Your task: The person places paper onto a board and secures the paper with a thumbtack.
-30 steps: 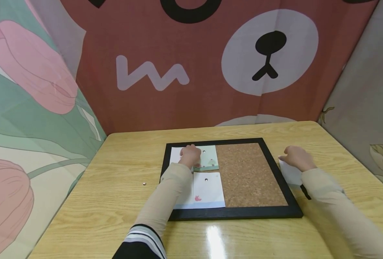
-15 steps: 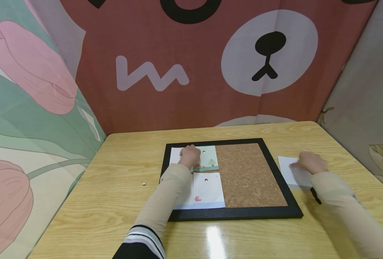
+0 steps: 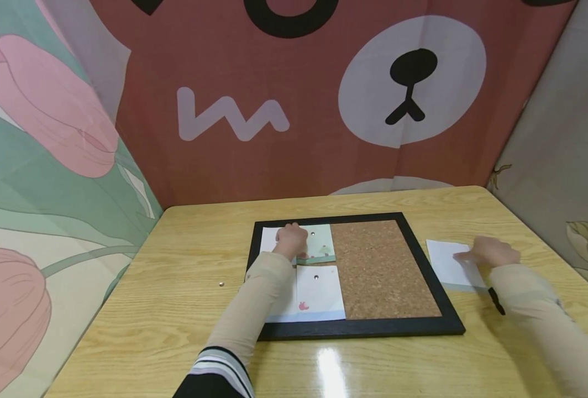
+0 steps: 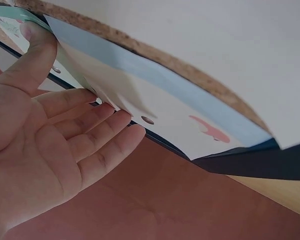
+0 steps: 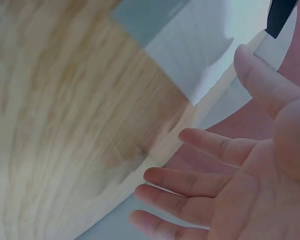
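Note:
A black-framed corkboard (image 3: 388,271) lies on the table. Note sheets cover its left half, among them a mint-edged sheet (image 3: 324,243) and a white sheet with a pink figure (image 3: 324,301), each with a round metal thumbtack (image 3: 316,277). My left hand (image 3: 291,240) rests on the upper-left sheets, its fingers fairly straight against the paper in the left wrist view and its thumb on the green strip (image 4: 10,12). My right hand (image 3: 495,252) is over a loose white sheet (image 3: 445,262) right of the board. Its fingers are spread and hold nothing in the right wrist view.
A loose thumbtack (image 3: 221,284) lies on the wooden table (image 3: 189,249) left of the board. Printed cloth (image 3: 314,166) with a bear design hangs along the table's back edge, and more cloth hangs at both sides.
My right hand has slid to the right across the loose sheet, uncovering more of it. My left hand has stayed in place on the board.

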### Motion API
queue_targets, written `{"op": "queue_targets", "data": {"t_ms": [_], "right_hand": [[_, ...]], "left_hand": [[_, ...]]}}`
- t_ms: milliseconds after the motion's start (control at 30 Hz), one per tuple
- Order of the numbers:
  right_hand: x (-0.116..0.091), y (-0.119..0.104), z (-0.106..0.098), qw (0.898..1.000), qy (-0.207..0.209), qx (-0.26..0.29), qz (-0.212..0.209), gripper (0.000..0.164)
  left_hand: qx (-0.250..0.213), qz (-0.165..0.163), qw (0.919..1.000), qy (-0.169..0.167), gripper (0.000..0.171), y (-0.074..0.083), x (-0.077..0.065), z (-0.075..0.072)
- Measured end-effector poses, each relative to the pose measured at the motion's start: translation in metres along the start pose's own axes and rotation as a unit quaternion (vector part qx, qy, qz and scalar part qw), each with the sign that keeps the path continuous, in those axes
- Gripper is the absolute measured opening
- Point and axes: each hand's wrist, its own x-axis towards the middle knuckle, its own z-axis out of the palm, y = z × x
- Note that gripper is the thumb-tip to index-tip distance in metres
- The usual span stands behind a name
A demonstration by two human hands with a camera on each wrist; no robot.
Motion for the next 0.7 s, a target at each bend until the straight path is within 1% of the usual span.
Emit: {"op": "queue_targets", "data": {"t_ms": [100, 200, 333, 467, 567, 700], "right_hand": [[0.0016, 0.0015, -0.0004, 1.0, -0.002, -0.003, 0.017, 0.082], [0.0015, 0.0019, -0.0007, 1.0, -0.005, -0.006, 0.024, 0.081], [0.0006, 0.0009, -0.0007, 1.0, -0.01, -0.001, 0.009, 0.077], [0.0016, -0.0025, 0.0001, 1.0, -0.005, 0.0, 0.002, 0.075], [0.0029, -0.0037, 0.0005, 1.0, 0.008, 0.002, -0.005, 0.064], [0.004, -0.0036, -0.001, 0.999, 0.022, 0.01, -0.027, 0.045]], "left_hand": [[-0.005, 0.002, 1.0, -0.002, 0.06, -0.0015, -0.0006, -0.0005], [-0.01, 0.004, 0.9999, -0.003, 0.06, -0.0028, -0.0003, -0.001], [-0.015, 0.002, 0.9999, -0.004, 0.058, -0.0053, 0.0003, 0.0], [-0.019, -0.001, 0.9998, -0.005, 0.055, -0.0081, 0.0003, 0.0021], [-0.02, -0.001, 0.9998, -0.004, 0.055, -0.0091, 0.0005, 0.0028], [-0.021, 0.0, 0.9998, -0.004, 0.056, -0.0091, 0.0013, 0.0027]]}}
